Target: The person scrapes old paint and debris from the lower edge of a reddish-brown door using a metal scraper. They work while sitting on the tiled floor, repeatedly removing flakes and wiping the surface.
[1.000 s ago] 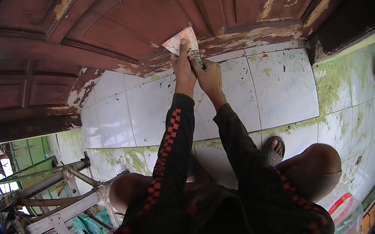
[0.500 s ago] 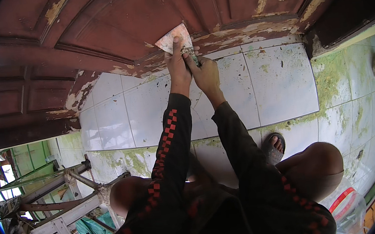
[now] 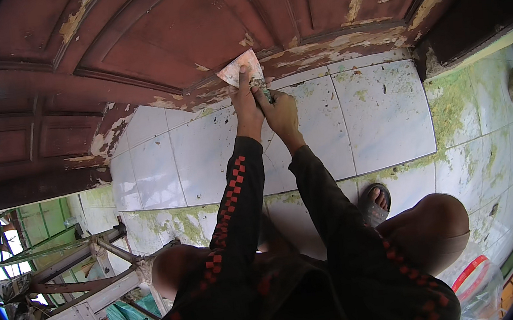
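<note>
Both of my hands are on a paint scraper [image 3: 252, 63], its broad blade smeared pale and orange. My left hand [image 3: 247, 110] is closed round it, the thumb lying along the blade. Just to the right, my right hand [image 3: 281, 114] grips the handle, which is mostly hidden by the fingers. The blade's edge points up and left, against the lower part of a reddish-brown wooden door [image 3: 172, 33]. Along the door's bottom rail, patches of bare pale wood [image 3: 344, 44] show through flaking paint.
White floor tiles [image 3: 218, 158] below the door carry dark flakes and green stains. My sandalled foot [image 3: 375, 203] stands on them. A wooden frame [image 3: 87, 312] with green cloth [image 3: 132, 314] is at lower left. A clear plastic bag [image 3: 480, 289] lies at lower right.
My hands and the scraper have come slightly down toward me. A pale scraped patch on the door, just above the blade, is now uncovered.
</note>
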The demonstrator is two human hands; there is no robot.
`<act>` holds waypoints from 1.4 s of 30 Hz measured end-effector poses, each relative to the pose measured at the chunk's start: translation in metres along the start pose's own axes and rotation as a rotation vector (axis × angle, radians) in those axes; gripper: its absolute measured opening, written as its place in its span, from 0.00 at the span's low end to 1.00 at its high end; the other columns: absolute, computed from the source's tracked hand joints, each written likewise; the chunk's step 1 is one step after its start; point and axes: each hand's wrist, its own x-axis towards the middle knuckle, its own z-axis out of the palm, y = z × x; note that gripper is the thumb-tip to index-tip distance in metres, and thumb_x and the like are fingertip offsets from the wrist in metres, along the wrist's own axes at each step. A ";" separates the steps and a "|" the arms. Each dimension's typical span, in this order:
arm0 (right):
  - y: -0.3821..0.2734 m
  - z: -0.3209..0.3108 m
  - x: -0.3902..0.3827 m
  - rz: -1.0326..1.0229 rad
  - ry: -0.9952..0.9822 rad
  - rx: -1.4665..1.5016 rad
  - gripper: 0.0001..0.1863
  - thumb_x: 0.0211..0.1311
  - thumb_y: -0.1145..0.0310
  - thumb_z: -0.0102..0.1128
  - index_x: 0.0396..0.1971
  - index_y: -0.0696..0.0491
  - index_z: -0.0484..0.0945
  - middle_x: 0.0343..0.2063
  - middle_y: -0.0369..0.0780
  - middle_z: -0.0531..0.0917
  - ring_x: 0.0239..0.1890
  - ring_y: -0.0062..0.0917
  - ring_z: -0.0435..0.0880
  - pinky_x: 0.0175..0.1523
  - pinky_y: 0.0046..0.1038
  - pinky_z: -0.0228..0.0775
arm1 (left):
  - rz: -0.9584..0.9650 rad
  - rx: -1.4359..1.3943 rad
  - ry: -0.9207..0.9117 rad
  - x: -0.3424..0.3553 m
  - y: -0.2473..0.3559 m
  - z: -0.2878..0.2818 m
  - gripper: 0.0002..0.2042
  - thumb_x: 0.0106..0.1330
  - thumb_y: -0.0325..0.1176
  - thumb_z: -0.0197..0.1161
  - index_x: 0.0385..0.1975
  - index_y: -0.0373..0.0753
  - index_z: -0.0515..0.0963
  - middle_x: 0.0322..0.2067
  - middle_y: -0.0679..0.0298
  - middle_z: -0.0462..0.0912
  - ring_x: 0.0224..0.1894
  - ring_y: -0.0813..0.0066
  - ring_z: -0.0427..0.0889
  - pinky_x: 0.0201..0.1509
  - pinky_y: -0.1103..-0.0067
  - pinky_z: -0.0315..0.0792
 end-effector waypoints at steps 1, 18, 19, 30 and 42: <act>0.001 0.000 -0.004 -0.007 0.003 -0.011 0.37 0.67 0.34 0.57 0.30 0.61 0.87 0.19 0.52 0.84 0.25 0.47 0.85 0.34 0.44 0.73 | -0.045 -0.001 0.024 -0.001 0.003 0.000 0.18 0.74 0.45 0.64 0.51 0.37 0.76 0.40 0.57 0.85 0.32 0.66 0.87 0.34 0.72 0.83; 0.019 0.009 0.008 0.028 0.006 0.048 0.37 0.67 0.36 0.60 0.29 0.63 0.86 0.18 0.51 0.83 0.23 0.44 0.85 0.32 0.43 0.72 | -0.085 -0.014 -0.011 0.009 -0.006 -0.006 0.18 0.74 0.45 0.63 0.53 0.37 0.74 0.42 0.56 0.84 0.35 0.63 0.87 0.37 0.70 0.83; 0.018 0.010 0.006 0.031 0.006 0.051 0.36 0.67 0.37 0.60 0.30 0.63 0.86 0.18 0.51 0.83 0.23 0.44 0.85 0.32 0.43 0.72 | -0.078 -0.001 -0.009 0.009 -0.005 -0.008 0.18 0.75 0.44 0.63 0.53 0.37 0.74 0.42 0.56 0.84 0.35 0.63 0.87 0.37 0.70 0.83; 0.018 0.011 0.003 0.051 -0.020 0.077 0.36 0.68 0.37 0.58 0.32 0.62 0.87 0.21 0.53 0.84 0.26 0.47 0.86 0.35 0.43 0.74 | -0.090 0.043 0.031 0.009 -0.012 -0.014 0.22 0.73 0.47 0.64 0.55 0.36 0.74 0.42 0.58 0.84 0.37 0.64 0.87 0.39 0.71 0.83; 0.050 0.008 -0.029 -0.187 0.065 0.270 0.22 0.60 0.55 0.77 0.33 0.62 0.85 0.22 0.40 0.86 0.26 0.18 0.82 0.32 0.26 0.72 | -0.490 -0.239 -0.391 -0.002 -0.029 -0.079 0.43 0.75 0.71 0.34 0.70 0.34 0.64 0.61 0.49 0.76 0.62 0.56 0.78 0.66 0.60 0.72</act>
